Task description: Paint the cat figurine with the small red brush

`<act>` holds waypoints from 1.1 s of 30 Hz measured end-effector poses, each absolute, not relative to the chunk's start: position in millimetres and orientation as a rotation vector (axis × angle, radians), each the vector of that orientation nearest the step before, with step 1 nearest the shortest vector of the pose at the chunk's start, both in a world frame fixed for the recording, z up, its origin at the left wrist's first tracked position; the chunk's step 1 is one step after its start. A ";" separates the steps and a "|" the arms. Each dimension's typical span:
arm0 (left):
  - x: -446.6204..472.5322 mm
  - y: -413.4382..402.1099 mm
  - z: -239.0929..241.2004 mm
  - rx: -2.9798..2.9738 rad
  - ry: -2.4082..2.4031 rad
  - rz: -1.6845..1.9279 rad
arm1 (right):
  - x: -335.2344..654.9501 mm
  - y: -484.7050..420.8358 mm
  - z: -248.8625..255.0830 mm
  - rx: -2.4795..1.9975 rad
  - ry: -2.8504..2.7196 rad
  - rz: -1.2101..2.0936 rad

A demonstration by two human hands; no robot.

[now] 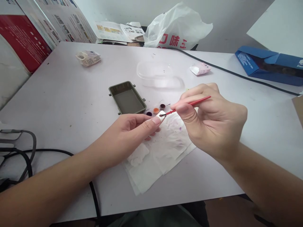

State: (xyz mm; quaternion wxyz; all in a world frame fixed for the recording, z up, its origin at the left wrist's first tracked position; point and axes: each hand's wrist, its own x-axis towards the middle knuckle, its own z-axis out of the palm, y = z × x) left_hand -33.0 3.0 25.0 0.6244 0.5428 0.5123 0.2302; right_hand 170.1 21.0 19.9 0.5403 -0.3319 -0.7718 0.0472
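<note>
Between the thumb and fingers of my left hand (134,129) is a small white piece (162,113) with a dark mark on it; its exact kind I cannot make out. My right hand (210,116) pinches a thin red paintbrush (193,103), whose dark tip touches the white piece. Just beyond my left fingertips stand small paint pots: one orange (156,110), one dark red (162,107) and one dark purple (149,113), partly hidden by my fingers. Beneath both hands lie white paper tissues (151,173) with faint purple stains.
A dark green open box (129,97) sits behind my left hand, beside a clear plastic container (155,71). Two small packets, one beige (88,58) and one pink (200,68), lie farther back. Black cables cross the table's left and back right, near a blue box (267,64).
</note>
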 end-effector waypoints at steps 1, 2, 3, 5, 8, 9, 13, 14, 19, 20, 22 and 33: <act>-33.2 3.1 25.1 1.245 1.178 0.529 | 170.3 21.0 19.9 -0.785 -1.832 0.108; -33.3 3.1 25.3 1.245 1.182 0.528 | 170.6 21.1 20.0 -0.786 -1.830 0.103; -33.4 3.1 25.6 1.248 1.188 0.527 | 170.9 21.1 19.9 -0.784 -1.831 0.094; -33.1 3.0 26.3 1.253 1.196 0.520 | 171.6 21.3 19.7 -0.778 -1.836 0.078; -31.9 2.9 27.4 1.251 1.187 0.524 | 172.5 21.1 19.4 -0.766 -1.845 0.066; -31.4 3.0 27.6 1.244 1.185 0.530 | 172.6 20.8 19.4 -0.774 -1.846 0.067; -30.4 3.7 27.6 1.224 1.183 0.540 | 173.1 19.5 19.9 -0.826 -1.854 0.073; -30.4 3.8 27.5 1.220 1.180 0.541 | 173.2 19.4 20.0 -0.823 -1.857 0.071; -29.7 3.5 27.8 1.191 1.190 0.560 | 173.4 19.7 19.9 -0.766 -1.844 0.061; -29.6 3.4 27.7 1.190 1.191 0.565 | 173.2 19.6 20.0 -0.762 -1.837 0.059; -29.7 3.3 27.3 1.192 1.182 0.569 | 172.6 19.0 20.3 -0.763 -1.827 0.047; -34.0 3.1 24.8 1.114 1.040 0.562 | 168.3 19.4 15.2 -0.782 -1.822 0.040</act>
